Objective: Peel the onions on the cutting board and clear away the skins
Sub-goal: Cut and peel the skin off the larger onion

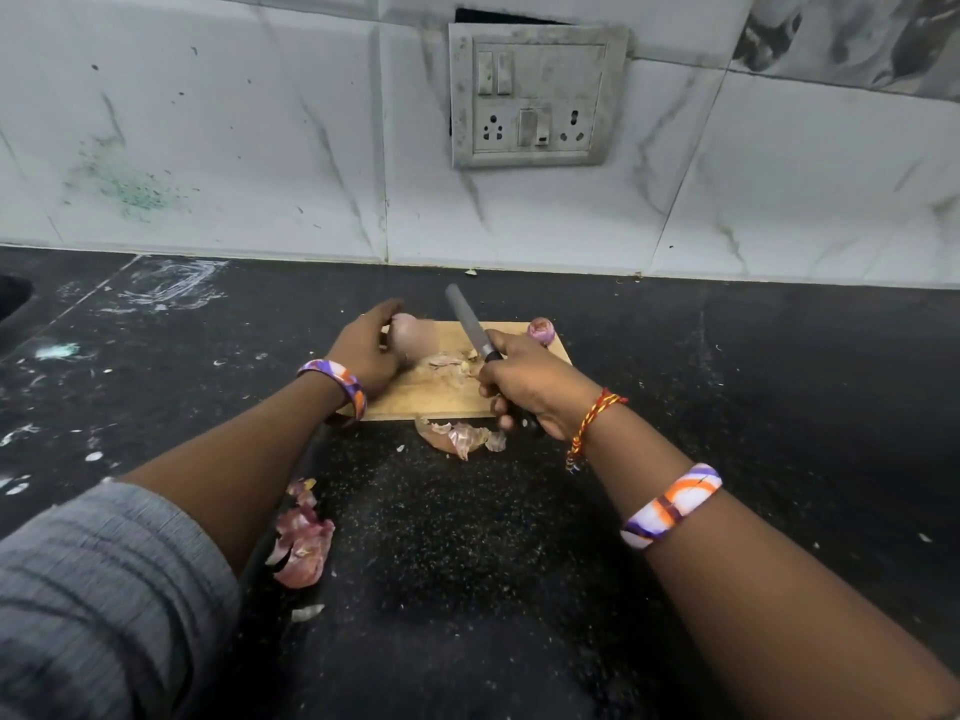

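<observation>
A small wooden cutting board (441,394) lies on the black counter. My left hand (366,350) grips a pale pink onion (413,335) at the board's far left corner; the onion is blurred. My right hand (524,381) holds a knife (467,322) by its dark handle, the grey blade pointing up and away over the board. A purple onion (542,331) sits at the board's far right corner. Loose skins (449,363) lie on the board between my hands.
More onion skins (460,436) lie on the counter just in front of the board, and a pile of pink skins (304,543) sits nearer me on the left. A tiled wall with a switch-and-socket plate (535,96) rises behind the counter. A dark sink edge (13,298) shows far left.
</observation>
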`<state>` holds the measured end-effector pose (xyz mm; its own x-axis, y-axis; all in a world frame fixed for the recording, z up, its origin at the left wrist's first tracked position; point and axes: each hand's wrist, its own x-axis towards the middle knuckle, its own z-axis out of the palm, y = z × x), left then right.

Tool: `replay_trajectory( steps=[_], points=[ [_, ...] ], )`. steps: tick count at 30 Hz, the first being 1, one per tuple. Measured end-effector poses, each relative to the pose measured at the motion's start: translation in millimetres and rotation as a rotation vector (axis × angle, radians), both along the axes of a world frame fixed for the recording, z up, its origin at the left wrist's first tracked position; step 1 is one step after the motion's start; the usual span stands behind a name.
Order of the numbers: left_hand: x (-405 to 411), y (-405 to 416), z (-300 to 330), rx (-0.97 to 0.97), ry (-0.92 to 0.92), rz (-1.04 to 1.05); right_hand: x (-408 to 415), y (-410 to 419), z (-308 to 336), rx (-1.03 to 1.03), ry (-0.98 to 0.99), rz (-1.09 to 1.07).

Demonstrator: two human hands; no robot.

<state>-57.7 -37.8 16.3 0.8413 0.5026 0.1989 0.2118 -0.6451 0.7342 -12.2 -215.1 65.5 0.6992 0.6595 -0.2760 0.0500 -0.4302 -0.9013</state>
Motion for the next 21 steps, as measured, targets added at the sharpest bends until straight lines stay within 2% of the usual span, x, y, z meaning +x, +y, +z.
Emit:
replay_trajectory(
  steps=[10,18,21],
  points=[
    [-4.0,-4.4,-11.6,0.030,-0.017,0.003,-21.4,10.7,-9.4,-0.011,-0.168,0.126],
    [-4.2,-9.1,-8.5,0.058,-0.035,0.048,-18.7,14.7,-8.1,-0.139,-0.398,0.230],
    [-2.8,-8.9,-6.7,0.090,-0.034,0.034,-13.0,16.6,-2.6,-0.197,-0.401,0.270]
  ],
)
